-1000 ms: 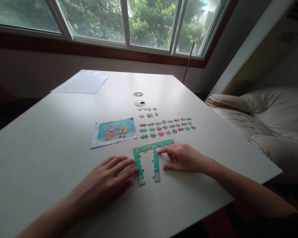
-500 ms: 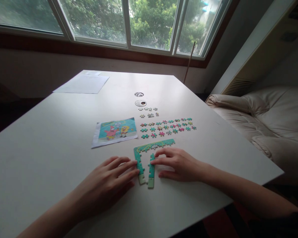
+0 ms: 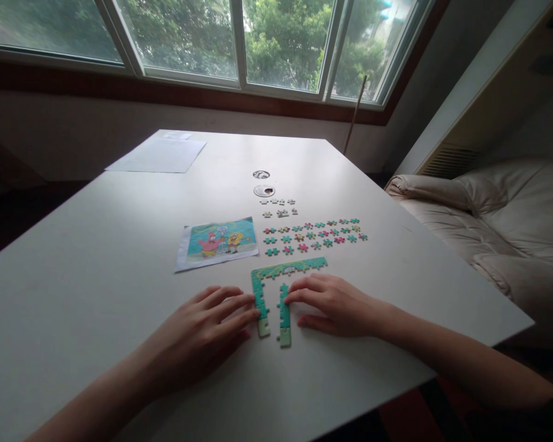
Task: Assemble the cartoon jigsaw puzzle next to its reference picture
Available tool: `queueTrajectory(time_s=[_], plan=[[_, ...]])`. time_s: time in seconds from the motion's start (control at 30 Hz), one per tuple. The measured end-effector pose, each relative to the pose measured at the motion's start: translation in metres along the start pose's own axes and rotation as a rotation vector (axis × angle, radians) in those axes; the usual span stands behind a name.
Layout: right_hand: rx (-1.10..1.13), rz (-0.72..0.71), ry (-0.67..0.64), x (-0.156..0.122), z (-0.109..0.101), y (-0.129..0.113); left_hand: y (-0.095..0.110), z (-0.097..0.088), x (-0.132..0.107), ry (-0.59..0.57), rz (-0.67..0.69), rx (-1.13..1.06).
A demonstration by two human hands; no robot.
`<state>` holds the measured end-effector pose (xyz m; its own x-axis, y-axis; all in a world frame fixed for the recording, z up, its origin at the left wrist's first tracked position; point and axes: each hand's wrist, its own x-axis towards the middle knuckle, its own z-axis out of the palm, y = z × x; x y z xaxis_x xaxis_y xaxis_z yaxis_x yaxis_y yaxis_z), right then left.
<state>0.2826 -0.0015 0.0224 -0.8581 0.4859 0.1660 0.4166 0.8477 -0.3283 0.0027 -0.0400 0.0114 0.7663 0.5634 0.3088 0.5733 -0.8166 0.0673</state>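
An L-shaped jigsaw border (image 3: pixel 259 298), green with a pale lower end, lies on the white table in front of me. My left hand (image 3: pixel 207 328) rests at its left side, fingers stretched out and fingertips touching the outer edge. To the right of that side lies a separate joined strip of jigsaw pieces (image 3: pixel 284 316), its upper end below the top row and apart from it. Fingertips of my right hand (image 3: pixel 329 304) touch the strip's right edge, with the thumb held apart below. Neither hand is closed around anything.
Beyond the border, several loose jigsaw pieces (image 3: pixel 303 247) lie in rows, with paler ones (image 3: pixel 282 213) farther back. A printed cartoon picture (image 3: pixel 221 242) lies to the left. Two round table inserts (image 3: pixel 264 191) and white papers (image 3: pixel 159 155) are farther off. A sofa (image 3: pixel 502 215) stands right.
The lower end of the border's left side has swung slightly left, widening the gap to the strip. My fingers stay against the same pieces. The view has shifted a little.
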Motion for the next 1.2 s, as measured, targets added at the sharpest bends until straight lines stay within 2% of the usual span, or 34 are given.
queueTrajectory(time_s=[0.27,0.5,0.87,1.2], plan=[[-0.045,-0.022,0.007,0.0001,0.0069,0.0031,0.0008,-0.0001,0.0011,-0.003,-0.004,-0.017],[-0.033,-0.048,0.070,-0.0018,0.0042,0.0044,0.0008,0.0005,-0.0022,-0.024,-0.003,-0.014],[-0.072,-0.128,0.090,-0.0046,0.0060,0.0038,0.0034,-0.0042,0.0014,-0.020,0.033,-0.034],[-0.011,-0.128,0.052,-0.0050,0.0052,0.0017,0.0047,-0.0059,0.0032,-0.020,0.033,-0.054]])
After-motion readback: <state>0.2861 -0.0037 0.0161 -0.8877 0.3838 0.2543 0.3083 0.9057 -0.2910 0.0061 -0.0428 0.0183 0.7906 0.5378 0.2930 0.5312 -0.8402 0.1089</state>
